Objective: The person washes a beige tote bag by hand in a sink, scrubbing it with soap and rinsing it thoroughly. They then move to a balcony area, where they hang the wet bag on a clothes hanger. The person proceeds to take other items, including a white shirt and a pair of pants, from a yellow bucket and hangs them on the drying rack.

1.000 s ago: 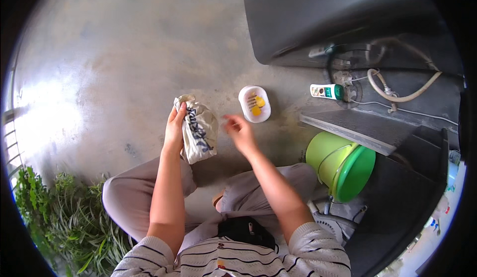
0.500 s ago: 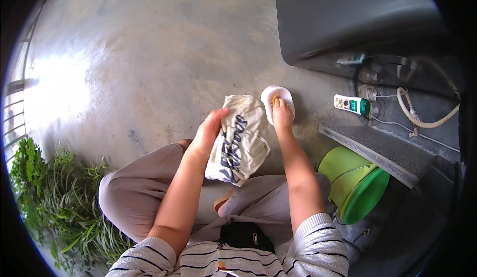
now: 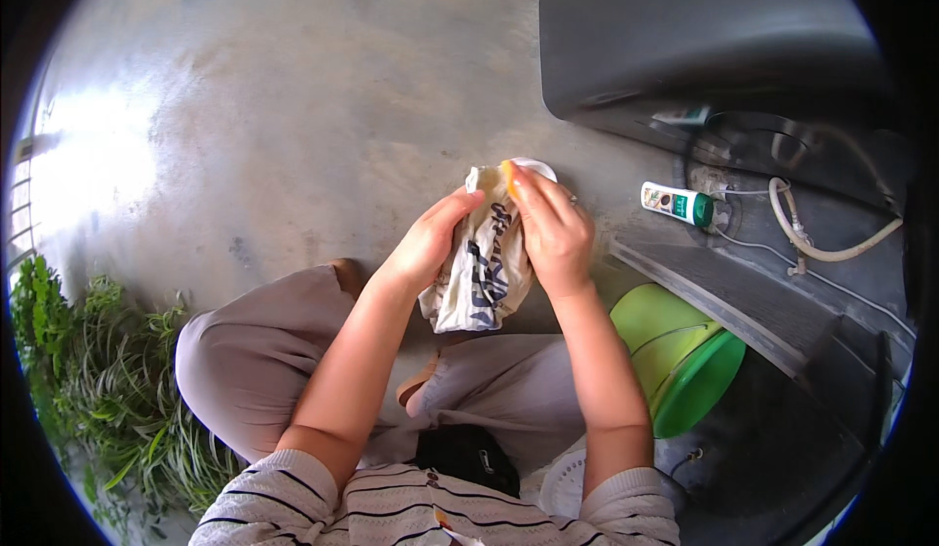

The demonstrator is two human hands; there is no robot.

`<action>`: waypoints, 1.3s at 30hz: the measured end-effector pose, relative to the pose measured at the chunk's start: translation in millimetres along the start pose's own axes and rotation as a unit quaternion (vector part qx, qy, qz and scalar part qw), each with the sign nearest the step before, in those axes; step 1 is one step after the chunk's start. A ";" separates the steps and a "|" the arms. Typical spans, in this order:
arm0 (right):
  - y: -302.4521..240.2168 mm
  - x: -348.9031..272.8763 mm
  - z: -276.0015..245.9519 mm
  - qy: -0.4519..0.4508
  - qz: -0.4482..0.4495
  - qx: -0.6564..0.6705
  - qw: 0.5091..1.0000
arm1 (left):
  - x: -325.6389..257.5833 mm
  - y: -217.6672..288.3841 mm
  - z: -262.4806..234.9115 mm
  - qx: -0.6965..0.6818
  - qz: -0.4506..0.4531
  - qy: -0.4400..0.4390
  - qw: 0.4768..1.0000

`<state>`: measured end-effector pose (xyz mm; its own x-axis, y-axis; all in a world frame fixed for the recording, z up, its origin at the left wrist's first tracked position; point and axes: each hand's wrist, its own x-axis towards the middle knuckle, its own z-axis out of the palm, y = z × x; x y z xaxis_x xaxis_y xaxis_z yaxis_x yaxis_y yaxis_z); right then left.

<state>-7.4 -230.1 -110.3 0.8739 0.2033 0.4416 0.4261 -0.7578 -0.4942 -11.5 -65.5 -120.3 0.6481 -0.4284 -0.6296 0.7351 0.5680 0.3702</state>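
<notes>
A cream piece of cloth (image 3: 481,287) with dark lettering hangs creased between my hands, above my crossed legs. My left hand (image 3: 425,245) is closed on its left side, with the thumb on top. In the fingertips of my right hand (image 3: 558,238) is a small yellow sponge (image 3: 510,178), at the far right edge of the cloth. That hand's palm lies alongside the cloth's right side. Just beyond the fingers, a white bowl (image 3: 538,166) stands on the floor, mostly hidden by the hand and cloth.
A white bottle with a green cap (image 3: 675,204) lies to the right, near a pale hose (image 3: 782,223). Closer in is a green bucket (image 3: 650,326) beside a grey ledge (image 3: 724,301). A large dark panel (image 3: 704,37) fills the far right. Leafy plants (image 3: 127,389) grow at left.
My right hand has come out of the white bowl with the yellow sponge and moved left and nearer, to the cloth. My left hand has shifted slightly right with the cloth.
</notes>
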 end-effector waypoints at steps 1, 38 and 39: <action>4.3 0.3 -1.5 -0.045 -0.041 -0.038 0.997 | -0.7 0.3 2.2 0.004 0.006 -0.010 1.000; 48.1 1.8 -29.7 -0.188 -0.245 -0.056 0.949 | -1.2 -7.7 -3.8 -0.110 -0.228 0.010 0.967; 45.4 -0.6 -27.8 -0.192 -0.247 -0.039 0.949 | -1.7 -6.9 -3.8 -0.113 -0.233 0.012 0.966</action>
<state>4.9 -281.9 -112.1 0.5995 0.7449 0.2927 0.8003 -0.5521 -0.2340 -18.4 -66.0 -124.4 0.2496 -0.6595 -0.7090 0.8818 0.4573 -0.1149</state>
